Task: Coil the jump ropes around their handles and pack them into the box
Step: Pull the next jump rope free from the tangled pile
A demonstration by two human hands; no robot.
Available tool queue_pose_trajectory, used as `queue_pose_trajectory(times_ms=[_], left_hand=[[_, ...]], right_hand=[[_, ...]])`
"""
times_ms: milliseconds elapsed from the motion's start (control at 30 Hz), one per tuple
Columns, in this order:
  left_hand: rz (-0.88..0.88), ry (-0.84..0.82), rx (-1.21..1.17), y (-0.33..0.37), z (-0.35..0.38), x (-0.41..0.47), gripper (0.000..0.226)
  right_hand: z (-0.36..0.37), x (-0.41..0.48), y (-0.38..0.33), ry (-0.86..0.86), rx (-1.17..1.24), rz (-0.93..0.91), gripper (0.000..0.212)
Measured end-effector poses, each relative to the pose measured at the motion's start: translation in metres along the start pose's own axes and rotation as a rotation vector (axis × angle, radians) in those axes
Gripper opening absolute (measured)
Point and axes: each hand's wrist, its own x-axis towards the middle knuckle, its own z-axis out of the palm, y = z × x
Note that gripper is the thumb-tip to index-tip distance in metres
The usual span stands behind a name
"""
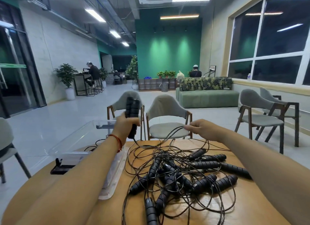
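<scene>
My left hand (125, 126) grips a pair of black ribbed jump-rope handles (132, 109), held upright above the far edge of the table. Their thin black cord (169, 134) runs rightward to my right hand (200, 126), which pinches it between the fingertips. Below both hands a tangled pile of several jump ropes (182, 176) with black handles lies on the wooden table (216, 209). A clear plastic box (75, 141) stands open at the table's left, under my left forearm.
The box's clear lid (112, 179) lies beside the pile, and a black latch (58, 167) sits at the box's near end. Two grey chairs (167, 117) stand just beyond the table; more chairs, a green sofa and seated people are farther off.
</scene>
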Motion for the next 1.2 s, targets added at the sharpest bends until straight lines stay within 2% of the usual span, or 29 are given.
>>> queue_pose_trajectory(times_ms=[67, 167, 267, 333, 467, 533, 600, 733, 833, 967, 1100, 1200], left_hand=[[-0.045, -0.196, 0.031, -0.005, 0.022, -0.012, 0.051], [-0.114, -0.428, -0.05, -0.009, 0.052, -0.024, 0.064], [-0.256, -0.449, -0.39, -0.011, 0.062, -0.025, 0.066], [-0.316, -0.417, -0.598, -0.013, 0.062, -0.022, 0.064], [-0.14, -0.475, -0.51, -0.014, 0.059, -0.019, 0.074], [-0.105, -0.493, -0.51, -0.01, 0.061, -0.022, 0.069], [-0.131, -0.436, -0.525, -0.003, 0.068, -0.025, 0.053], [-0.165, -0.225, -0.373, 0.0, 0.074, -0.023, 0.032], [-0.112, -0.111, -0.334, 0.001, 0.075, -0.015, 0.037], [-0.029, 0.012, -0.309, 0.007, 0.07, -0.009, 0.057], [0.017, 0.207, -0.388, 0.004, 0.026, 0.01, 0.044], [0.086, 0.451, -0.427, 0.012, -0.008, 0.019, 0.053]], right_hand=[[0.012, 0.009, -0.021, -0.016, 0.016, -0.05, 0.06], [0.023, 0.021, -0.055, 0.013, -0.013, -0.094, 0.052], [0.025, 0.031, -0.07, 0.051, 0.041, -0.065, 0.047], [0.024, 0.032, -0.07, 0.076, 0.036, -0.023, 0.06], [0.025, 0.027, -0.079, 0.029, -0.118, 0.106, 0.086], [0.028, 0.026, -0.084, 0.014, -0.151, 0.129, 0.095], [0.03, 0.026, -0.083, 0.005, -0.166, 0.115, 0.092], [0.047, 0.027, -0.077, -0.039, -0.077, 0.137, 0.074], [0.057, 0.035, -0.068, -0.058, 0.059, 0.129, 0.068], [0.047, 0.03, -0.066, -0.183, 0.375, 0.067, 0.044], [0.034, 0.018, -0.033, -0.155, 0.176, 0.046, 0.029], [0.025, 0.012, -0.002, -0.103, 0.064, 0.164, 0.02]])
